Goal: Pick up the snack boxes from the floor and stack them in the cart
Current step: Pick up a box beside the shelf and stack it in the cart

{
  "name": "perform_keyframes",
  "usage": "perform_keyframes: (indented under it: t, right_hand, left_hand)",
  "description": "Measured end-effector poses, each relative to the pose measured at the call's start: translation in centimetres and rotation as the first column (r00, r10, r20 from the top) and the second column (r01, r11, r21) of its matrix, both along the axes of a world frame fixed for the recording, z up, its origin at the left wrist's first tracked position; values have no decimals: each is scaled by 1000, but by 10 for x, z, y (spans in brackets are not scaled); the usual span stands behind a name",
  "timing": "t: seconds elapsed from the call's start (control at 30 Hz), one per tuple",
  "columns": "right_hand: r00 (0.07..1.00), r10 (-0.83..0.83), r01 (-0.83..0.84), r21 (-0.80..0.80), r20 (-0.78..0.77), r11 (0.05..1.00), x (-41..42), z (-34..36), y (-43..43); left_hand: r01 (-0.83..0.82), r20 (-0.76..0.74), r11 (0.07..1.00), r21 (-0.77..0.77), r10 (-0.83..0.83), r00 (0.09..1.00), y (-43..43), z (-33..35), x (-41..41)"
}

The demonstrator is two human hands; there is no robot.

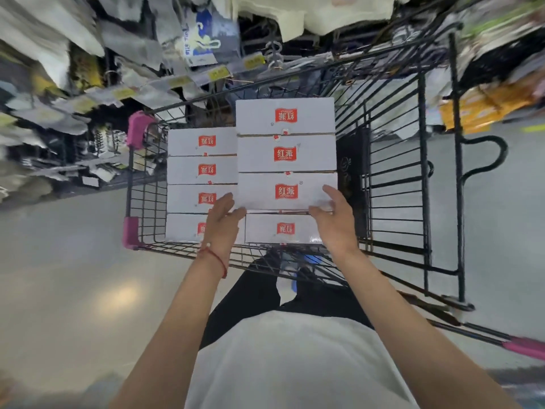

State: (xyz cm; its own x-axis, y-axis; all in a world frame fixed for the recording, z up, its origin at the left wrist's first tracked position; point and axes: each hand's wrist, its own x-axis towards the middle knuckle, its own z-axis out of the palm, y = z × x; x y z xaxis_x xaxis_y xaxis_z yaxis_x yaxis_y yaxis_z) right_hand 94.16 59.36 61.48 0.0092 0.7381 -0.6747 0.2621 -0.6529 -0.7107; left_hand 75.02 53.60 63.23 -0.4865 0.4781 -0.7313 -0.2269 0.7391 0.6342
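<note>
White snack boxes with red labels fill the black wire cart [395,184]. A lower row of several boxes [203,169] lies along the left side. On the right, a higher row holds three boxes, the nearest being the top box [287,191]. My left hand [222,219] grips that box's near left corner and my right hand [333,214] grips its near right corner. One lower box [280,230] shows beneath it, close to the cart's near edge.
The cart has pink corner guards [138,128] and a pink handle [525,348] at the lower right. Store shelves with packaged goods [88,93] stand on the left and behind. An orange package [483,107] lies at the right. Grey floor surrounds the cart.
</note>
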Motion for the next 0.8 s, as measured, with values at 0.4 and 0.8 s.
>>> perform_keyframes:
  t: [0.4,0.8]
  right_hand:
    - [936,325,-308,133,-134,942,-45,38,-49]
    - [758,626,-576,262,-183,774,-177,68,-160]
  left_hand:
    - [-235,75,952,195,225,972,-83,45,-7]
    - [-463,76,828,317,464,882,-228,80,-93]
